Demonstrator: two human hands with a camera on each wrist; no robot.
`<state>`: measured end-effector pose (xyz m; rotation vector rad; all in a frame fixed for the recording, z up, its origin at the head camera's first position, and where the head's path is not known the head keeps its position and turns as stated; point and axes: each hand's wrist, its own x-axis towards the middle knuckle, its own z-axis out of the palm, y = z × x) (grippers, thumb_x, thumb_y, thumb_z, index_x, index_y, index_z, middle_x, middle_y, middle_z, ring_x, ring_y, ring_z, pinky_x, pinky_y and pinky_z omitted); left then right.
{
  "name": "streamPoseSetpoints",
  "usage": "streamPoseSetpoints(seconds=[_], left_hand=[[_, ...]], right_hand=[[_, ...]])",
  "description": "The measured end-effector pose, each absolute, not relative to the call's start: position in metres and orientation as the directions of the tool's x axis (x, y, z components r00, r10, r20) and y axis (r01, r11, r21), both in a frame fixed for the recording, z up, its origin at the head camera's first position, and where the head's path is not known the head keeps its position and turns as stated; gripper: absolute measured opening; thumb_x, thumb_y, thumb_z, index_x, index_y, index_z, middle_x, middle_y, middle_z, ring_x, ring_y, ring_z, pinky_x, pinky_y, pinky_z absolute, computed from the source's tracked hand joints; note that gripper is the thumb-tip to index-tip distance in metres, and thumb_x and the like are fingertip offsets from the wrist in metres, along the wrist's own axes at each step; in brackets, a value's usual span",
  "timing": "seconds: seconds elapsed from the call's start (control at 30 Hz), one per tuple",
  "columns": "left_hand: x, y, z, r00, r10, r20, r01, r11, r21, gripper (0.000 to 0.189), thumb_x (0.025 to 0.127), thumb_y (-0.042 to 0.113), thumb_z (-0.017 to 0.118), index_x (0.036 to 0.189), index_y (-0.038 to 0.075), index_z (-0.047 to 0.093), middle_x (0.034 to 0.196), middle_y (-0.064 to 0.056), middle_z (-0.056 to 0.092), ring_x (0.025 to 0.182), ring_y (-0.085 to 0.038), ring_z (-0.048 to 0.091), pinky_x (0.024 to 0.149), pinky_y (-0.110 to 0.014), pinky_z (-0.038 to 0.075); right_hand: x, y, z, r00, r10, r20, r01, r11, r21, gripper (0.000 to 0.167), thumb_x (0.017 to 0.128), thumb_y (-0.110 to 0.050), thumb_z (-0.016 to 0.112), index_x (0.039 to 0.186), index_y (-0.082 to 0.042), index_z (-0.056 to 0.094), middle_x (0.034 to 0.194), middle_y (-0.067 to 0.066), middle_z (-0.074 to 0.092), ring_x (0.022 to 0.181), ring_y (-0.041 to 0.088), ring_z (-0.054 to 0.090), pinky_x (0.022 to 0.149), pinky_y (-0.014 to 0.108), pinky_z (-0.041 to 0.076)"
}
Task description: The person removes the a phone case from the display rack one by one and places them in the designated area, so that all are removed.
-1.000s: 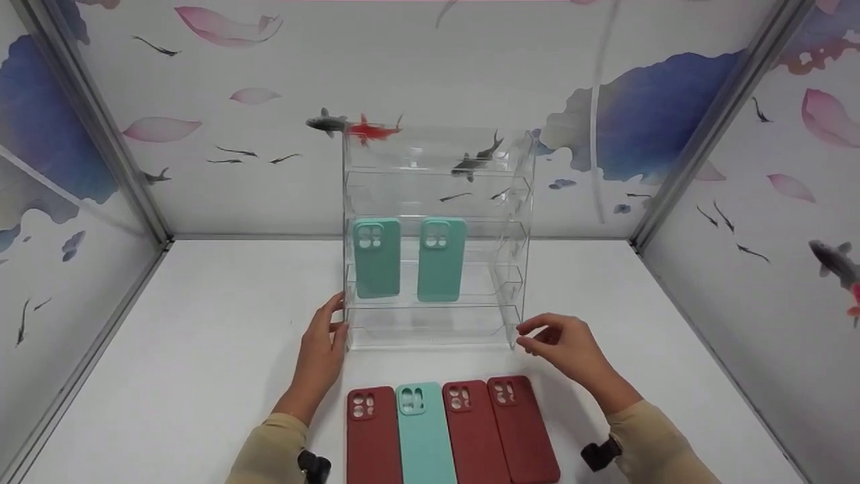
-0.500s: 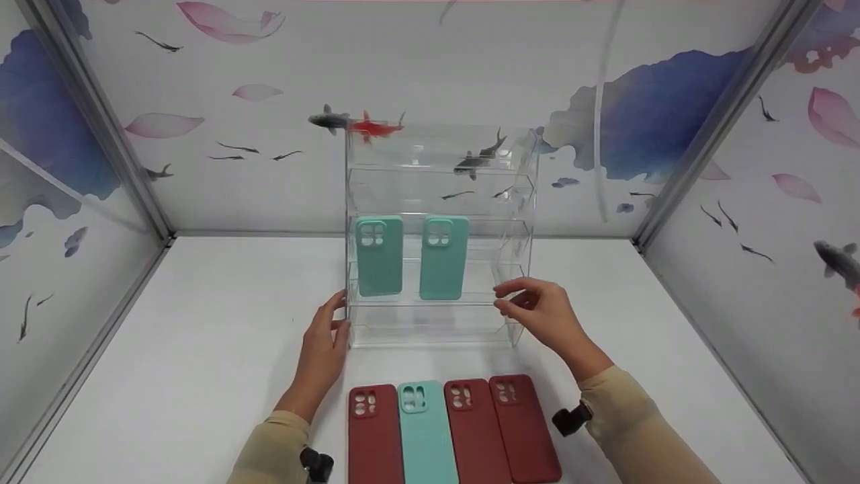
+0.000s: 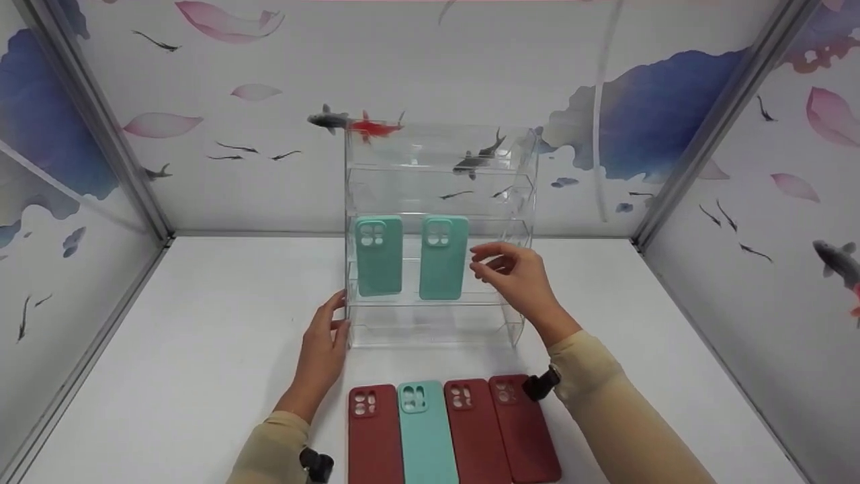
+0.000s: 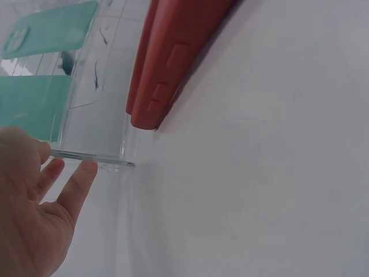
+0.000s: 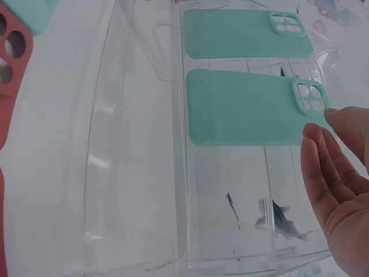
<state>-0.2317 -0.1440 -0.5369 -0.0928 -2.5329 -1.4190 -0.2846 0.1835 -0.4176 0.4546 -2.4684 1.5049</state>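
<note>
In a clear acrylic display rack two mint-green phone cases stand side by side, a left case and a right case. My left hand touches the rack's left side panel with its fingertips. My right hand is just right of the right case, near its upper half, with bent fingers and a gap between thumb and index finger. It holds nothing. From the right wrist view, its fingertips overlap the area by the camera cutout of the nearer green case.
Before the rack lies a row of phone cases on the white table: a red one, a mint one, a red one and another red one. A patterned wall stands behind.
My right hand has moved up and left from the rack's lower right corner to beside the right green case. The left hand stays at the panel; the cases have not moved.
</note>
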Motion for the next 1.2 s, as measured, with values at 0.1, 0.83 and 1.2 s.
streamPoseSetpoints(seconds=[0.1,0.83,1.2], left_hand=[[-0.231,-0.144,-0.536,-0.971,-0.056,0.233,0.170,0.524,0.834,0.057,0.107,0.011,0.055,0.159,0.019,0.035,0.152,-0.011,0.051,0.127,-0.031,0.063,0.107,-0.044,0.056],[-0.230,-0.145,-0.537,-0.969,-0.062,0.239,0.171,0.529,0.831,0.055,0.108,0.012,0.055,0.159,0.020,0.037,0.152,-0.010,0.052,0.127,-0.031,0.063,0.106,-0.045,0.057],[-0.231,-0.146,-0.538,-0.969,-0.050,0.243,0.179,0.539,0.823,0.056,0.108,0.014,0.055,0.159,0.019,0.035,0.152,-0.010,0.052,0.126,-0.030,0.064,0.107,-0.044,0.056]], right_hand=[[-0.292,0.177,-0.411,-0.913,-0.131,0.386,-0.403,0.426,-0.810,0.028,0.094,-0.018,0.078,0.121,-0.011,0.075,0.105,0.007,0.076,0.086,0.020,0.075,0.076,0.022,0.064],[-0.323,0.161,-0.398,-0.865,-0.048,0.499,-0.447,0.527,-0.723,0.031,0.094,-0.019,0.078,0.125,-0.016,0.075,0.109,0.007,0.072,0.092,0.018,0.073,0.083,0.031,0.064],[-0.317,0.160,-0.408,-0.849,-0.062,0.524,-0.471,0.539,-0.699,0.028,0.094,-0.019,0.078,0.122,-0.015,0.074,0.118,0.002,0.075,0.101,0.017,0.074,0.087,0.034,0.065]])
